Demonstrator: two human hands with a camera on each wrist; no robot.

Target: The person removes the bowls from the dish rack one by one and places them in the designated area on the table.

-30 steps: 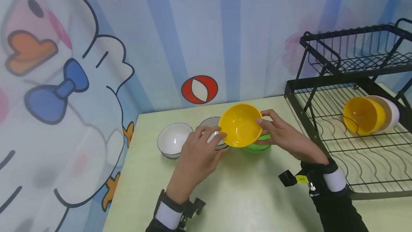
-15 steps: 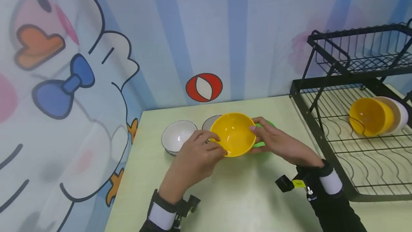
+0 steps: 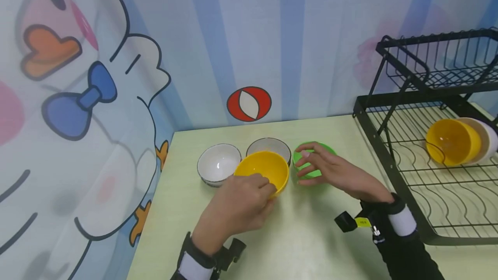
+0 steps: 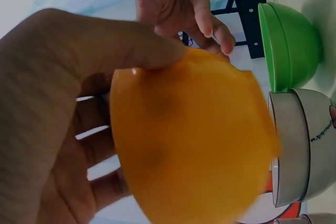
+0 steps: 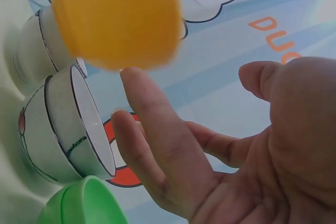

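Note:
A yellow bowl (image 3: 268, 168) is tilted in front of the middle bowls, its near rim gripped by my left hand (image 3: 235, 206). In the left wrist view the thumb lies across the outside of the yellow bowl (image 4: 194, 135) and the fingers are behind it. My right hand (image 3: 330, 167), fingers spread and loosely bent, hovers in front of the green bowls (image 3: 324, 148) and holds nothing. The right wrist view has a gap between its fingers and the blurred yellow bowl (image 5: 121, 19). Stacked white bowls (image 3: 268, 144) with dark rims stand behind the yellow bowl; more white bowls (image 3: 218, 163) are to their left.
At the right stands a black two-tier dish rack (image 3: 389, 159). Its lower tier holds another yellow bowl (image 3: 451, 141) with a white bowl (image 3: 488, 139) behind it. A wall with cartoon prints (image 3: 249, 103) closes off the back and left of the pale table (image 3: 303, 245).
The yellow bowl has moved left and down toward the table in my left hand. My right hand has let go of its rim and stays behind at the right, fingers apart.

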